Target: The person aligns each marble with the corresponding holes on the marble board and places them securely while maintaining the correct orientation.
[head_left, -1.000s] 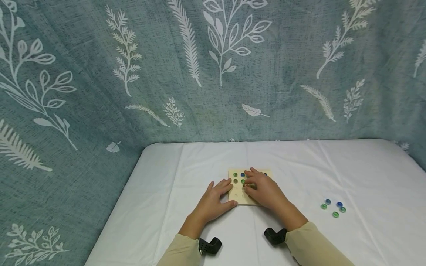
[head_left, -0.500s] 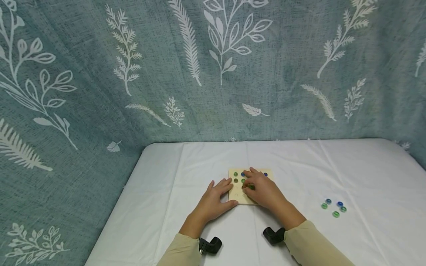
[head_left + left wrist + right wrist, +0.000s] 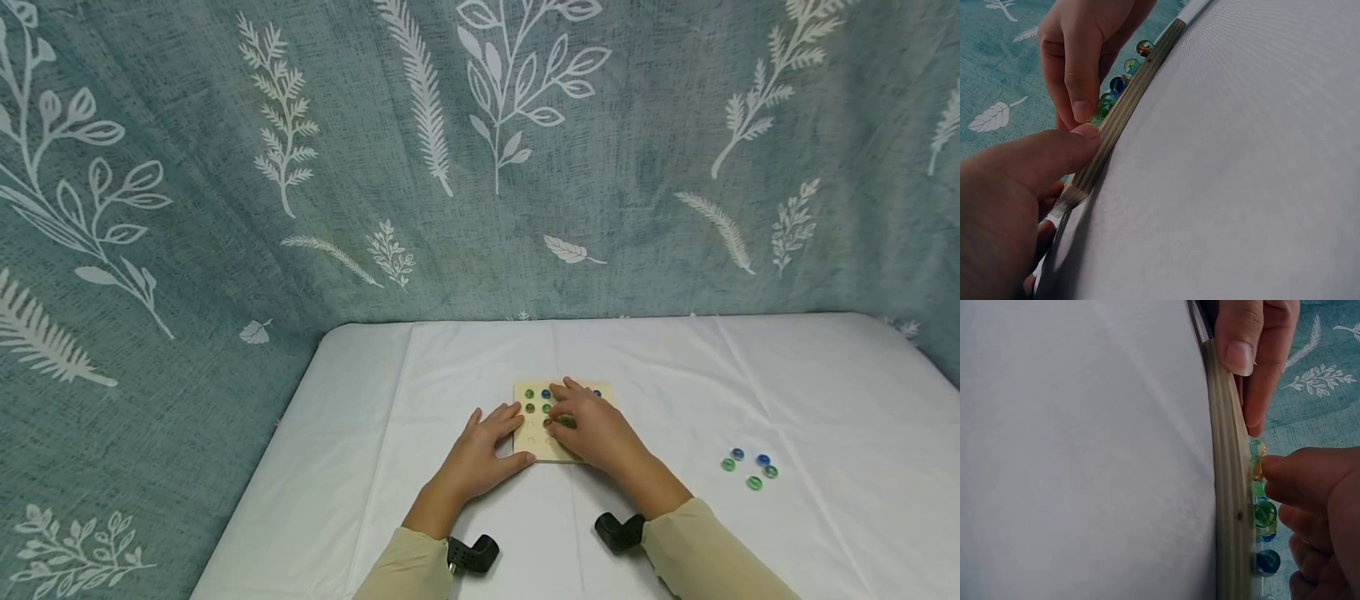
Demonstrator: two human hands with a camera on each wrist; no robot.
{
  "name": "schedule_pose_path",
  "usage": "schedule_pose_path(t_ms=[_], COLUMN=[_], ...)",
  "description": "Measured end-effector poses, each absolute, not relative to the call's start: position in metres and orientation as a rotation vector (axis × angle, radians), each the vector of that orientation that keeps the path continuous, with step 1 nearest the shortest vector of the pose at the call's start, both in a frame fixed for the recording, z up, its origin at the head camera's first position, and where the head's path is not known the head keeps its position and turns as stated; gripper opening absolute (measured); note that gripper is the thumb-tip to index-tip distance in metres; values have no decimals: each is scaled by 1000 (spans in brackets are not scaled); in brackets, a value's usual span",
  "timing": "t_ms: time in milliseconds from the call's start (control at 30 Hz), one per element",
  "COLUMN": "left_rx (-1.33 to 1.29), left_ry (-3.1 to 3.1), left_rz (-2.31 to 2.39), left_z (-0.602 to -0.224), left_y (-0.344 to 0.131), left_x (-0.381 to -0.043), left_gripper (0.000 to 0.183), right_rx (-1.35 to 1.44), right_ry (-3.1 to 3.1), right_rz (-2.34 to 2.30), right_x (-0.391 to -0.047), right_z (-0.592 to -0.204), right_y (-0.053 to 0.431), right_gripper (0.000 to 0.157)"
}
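A pale wooden board [image 3: 527,451] with rows of shallow round hollows lies on the table, glass marbles in its far rows. My left hand [image 3: 480,454] rests against its left side, fingers spread and fairly straight, thumb at the front edge. My right hand [image 3: 596,427] is over the board and covers much of its right half. Its thumb and index fingertip pinch an amber-tinted marble [image 3: 1257,470], low at the board's surface in the right wrist view. Beside it in that view sit a green marble [image 3: 1265,514] and a dark blue marble [image 3: 1268,562].
Several loose green and blue marbles, among them a green marble [image 3: 754,482], lie on the white cloth [image 3: 840,400] to the right of the board. A patterned teal curtain [image 3: 480,225] hangs behind the table. A black wrist camera [image 3: 621,533] sits under the right wrist.
My right fingertips have shifted slightly left and toward me, with the amber marble showing more at their tips. A green marble now shows beneath that hand. The left hand stays put.
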State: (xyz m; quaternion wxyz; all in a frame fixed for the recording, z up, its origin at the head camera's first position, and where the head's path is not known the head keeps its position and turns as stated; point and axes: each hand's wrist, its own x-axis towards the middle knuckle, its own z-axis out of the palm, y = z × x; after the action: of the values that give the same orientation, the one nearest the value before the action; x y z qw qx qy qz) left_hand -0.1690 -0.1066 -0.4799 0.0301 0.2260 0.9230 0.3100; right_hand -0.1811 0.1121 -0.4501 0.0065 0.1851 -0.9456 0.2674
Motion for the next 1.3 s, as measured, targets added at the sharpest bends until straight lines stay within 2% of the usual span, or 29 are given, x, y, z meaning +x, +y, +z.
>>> schedule_pose_path(t_ms=[167, 500, 1067, 1300], left_rx=[699, 685, 686, 680], left_ry=[2849, 2853, 2853, 2851], left_rz=[951, 965, 976, 972], left_z=[-481, -484, -483, -483], left_y=[-106, -105, -105, -104], left_x=[-169, -169, -169, -168], left_gripper=[65, 65, 66, 66], right_rx=[543, 391, 90, -44], right_ry=[-2934, -2880, -2921, -2873], right_rz=[897, 1033, 1068, 1054], right_x=[-178, -167, -135, -129], right_z=[-447, -439, -441, -450], right_y=[122, 167, 274, 308], right_gripper=[26, 25, 54, 54])
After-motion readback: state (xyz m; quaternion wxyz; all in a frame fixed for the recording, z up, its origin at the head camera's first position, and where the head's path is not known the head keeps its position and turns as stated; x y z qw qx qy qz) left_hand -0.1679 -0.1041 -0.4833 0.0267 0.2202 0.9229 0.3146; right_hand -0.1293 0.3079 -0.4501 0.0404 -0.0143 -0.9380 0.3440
